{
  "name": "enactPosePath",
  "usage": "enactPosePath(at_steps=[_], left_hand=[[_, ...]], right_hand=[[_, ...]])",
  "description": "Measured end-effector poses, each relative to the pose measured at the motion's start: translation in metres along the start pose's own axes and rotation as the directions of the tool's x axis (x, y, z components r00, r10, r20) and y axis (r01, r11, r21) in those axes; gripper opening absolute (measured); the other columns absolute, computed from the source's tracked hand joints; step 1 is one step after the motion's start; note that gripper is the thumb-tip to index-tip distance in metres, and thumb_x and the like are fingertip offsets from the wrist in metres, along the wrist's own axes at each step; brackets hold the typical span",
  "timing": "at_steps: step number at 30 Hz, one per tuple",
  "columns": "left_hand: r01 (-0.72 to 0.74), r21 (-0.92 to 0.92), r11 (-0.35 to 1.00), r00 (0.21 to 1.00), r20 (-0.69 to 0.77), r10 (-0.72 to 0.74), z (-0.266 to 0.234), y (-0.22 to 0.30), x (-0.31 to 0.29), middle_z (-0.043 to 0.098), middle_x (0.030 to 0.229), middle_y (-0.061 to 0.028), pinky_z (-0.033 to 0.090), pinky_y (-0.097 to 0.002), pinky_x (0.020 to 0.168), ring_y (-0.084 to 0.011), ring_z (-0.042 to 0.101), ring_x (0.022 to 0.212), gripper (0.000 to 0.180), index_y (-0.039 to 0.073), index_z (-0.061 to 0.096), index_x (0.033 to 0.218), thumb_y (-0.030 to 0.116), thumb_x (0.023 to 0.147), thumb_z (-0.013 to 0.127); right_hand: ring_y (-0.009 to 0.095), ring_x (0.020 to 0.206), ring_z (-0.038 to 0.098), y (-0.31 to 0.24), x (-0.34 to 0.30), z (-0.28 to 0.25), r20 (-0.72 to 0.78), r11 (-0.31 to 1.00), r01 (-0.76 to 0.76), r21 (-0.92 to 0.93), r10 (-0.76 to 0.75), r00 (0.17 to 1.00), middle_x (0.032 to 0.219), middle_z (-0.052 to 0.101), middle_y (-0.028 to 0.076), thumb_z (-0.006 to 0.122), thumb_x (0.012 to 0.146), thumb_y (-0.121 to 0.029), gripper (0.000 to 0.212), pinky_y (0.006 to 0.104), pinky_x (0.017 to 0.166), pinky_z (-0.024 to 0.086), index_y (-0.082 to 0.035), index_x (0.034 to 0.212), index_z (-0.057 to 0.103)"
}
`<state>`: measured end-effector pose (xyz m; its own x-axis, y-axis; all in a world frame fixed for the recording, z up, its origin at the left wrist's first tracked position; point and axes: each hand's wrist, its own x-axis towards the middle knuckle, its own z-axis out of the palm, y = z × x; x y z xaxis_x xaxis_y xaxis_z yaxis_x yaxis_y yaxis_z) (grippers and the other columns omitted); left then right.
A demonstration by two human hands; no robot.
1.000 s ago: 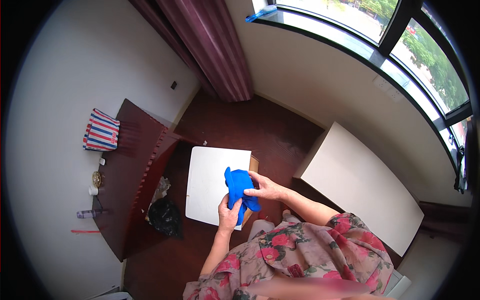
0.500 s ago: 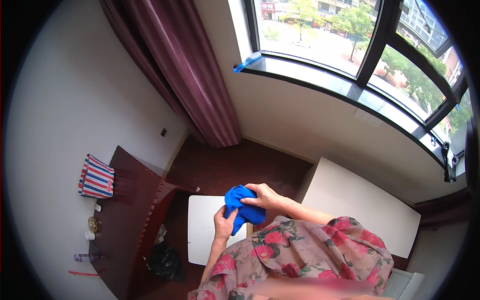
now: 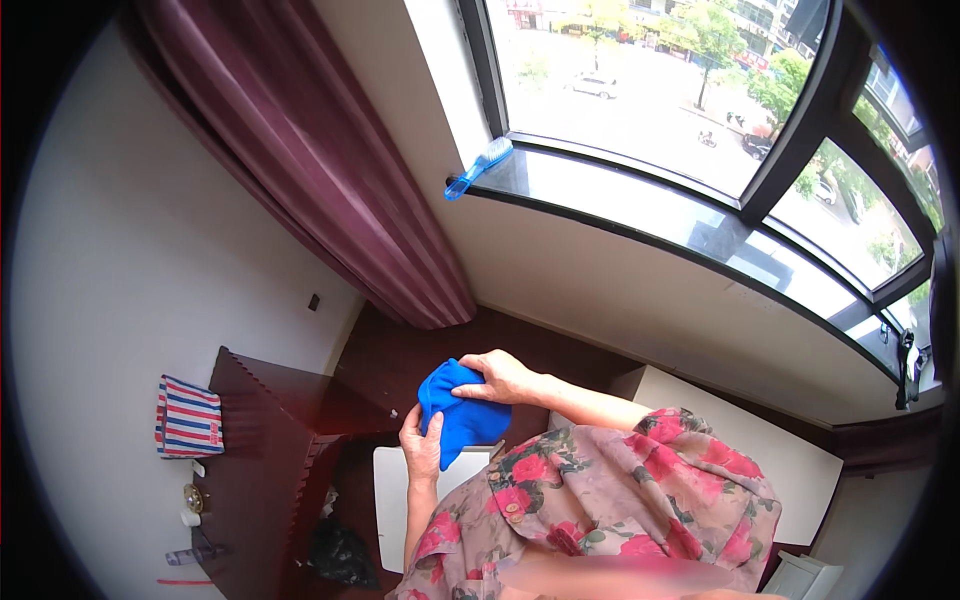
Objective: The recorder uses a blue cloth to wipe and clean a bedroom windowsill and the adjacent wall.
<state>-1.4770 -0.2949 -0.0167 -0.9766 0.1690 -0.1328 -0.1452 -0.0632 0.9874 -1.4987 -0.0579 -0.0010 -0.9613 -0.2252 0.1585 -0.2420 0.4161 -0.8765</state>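
Note:
Between my two hands hangs a bright blue cloth point(image 3: 470, 422), gathered and partly folded. My left hand point(image 3: 421, 446) pinches its left edge, thumb on the near face. My right hand point(image 3: 500, 378) grips the upper right part, with its thumb laid across the fabric and the fingers behind. The cloth is held up over the far part of a white table top point(image 3: 395, 510). Its exact kind cannot be made out.
At left, a dark red wooden cabinet point(image 3: 265, 450) bears a striped bag point(image 3: 190, 418) and small items. A black plastic bag point(image 3: 343, 552) lies on the floor. A blue brush point(image 3: 480, 168) rests on the windowsill. At right stands a pale flat-topped piece of furniture point(image 3: 740, 420).
The view has shifted, so the window and brush sit lower. Both hands have moved slightly left with the blue cloth, which now looks more spread out.

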Motion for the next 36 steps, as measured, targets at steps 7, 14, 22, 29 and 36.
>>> enactPosePath(at_steps=[7,14,22,29,36], left_hand=[[-0.049,-0.035,0.998,0.999,-0.017,0.049,0.083,0.040,0.092,0.055,0.138,-0.0154,0.043,-0.0345,0.108,-0.0202,0.054,0.125,0.058,-0.005,0.043,0.145,0.006,0.094,0.068],[-0.024,0.100,0.995,0.976,-0.214,0.045,0.081,0.050,0.128,0.062,0.129,-0.0120,0.048,-0.0311,0.101,-0.0165,0.061,0.114,0.044,-0.005,0.053,0.136,0.000,0.094,0.065],[-0.053,0.116,0.992,0.878,-0.468,0.102,0.027,0.039,0.132,0.068,0.099,-0.0016,0.051,-0.0221,0.078,-0.0052,0.060,0.085,0.027,-0.005,0.066,0.120,0.005,0.094,0.067],[-0.167,0.023,0.986,0.790,-0.595,0.148,-0.062,0.057,0.176,0.069,0.103,-0.0025,0.052,-0.0230,0.081,-0.0058,0.061,0.089,0.027,-0.002,0.065,0.122,0.007,0.096,0.067],[-0.292,0.246,0.924,0.733,-0.563,0.381,-0.182,0.076,0.221,0.057,0.133,-0.0154,0.051,-0.0330,0.094,-0.0177,0.060,0.112,0.048,0.003,0.054,0.138,0.011,0.094,0.070]], right_hand=[[0.043,0.098,0.070,0.048,0.074,-0.087,-0.117,0.992,-0.126,0.010,0.126,0.985,0.105,0.069,0.030,0.075,0.085,-0.050,0.084,0.0472,0.087,0.056,0.000,0.144,0.041],[0.043,0.096,0.070,0.057,0.116,-0.082,-0.127,0.985,-0.150,0.088,0.160,0.979,0.103,0.068,0.031,0.079,0.083,-0.045,0.100,0.0479,0.086,0.056,-0.002,0.155,0.024],[0.041,0.124,0.058,0.032,0.185,-0.060,0.256,0.984,-0.017,0.178,-0.029,0.966,0.132,0.058,0.030,0.082,0.080,-0.044,0.100,0.0462,0.106,0.047,-0.005,0.155,0.028],[0.041,0.112,0.063,0.006,0.274,0.017,0.283,0.954,0.301,0.012,-0.292,0.914,0.118,0.064,0.022,0.081,0.079,-0.022,0.076,0.0456,0.099,0.051,-0.007,0.144,0.045],[0.040,0.108,0.065,-0.044,0.395,0.104,0.266,0.933,0.358,0.042,-0.355,0.896,0.116,0.066,0.023,0.074,0.083,-0.011,0.049,0.0437,0.094,0.052,-0.001,0.128,0.057]])
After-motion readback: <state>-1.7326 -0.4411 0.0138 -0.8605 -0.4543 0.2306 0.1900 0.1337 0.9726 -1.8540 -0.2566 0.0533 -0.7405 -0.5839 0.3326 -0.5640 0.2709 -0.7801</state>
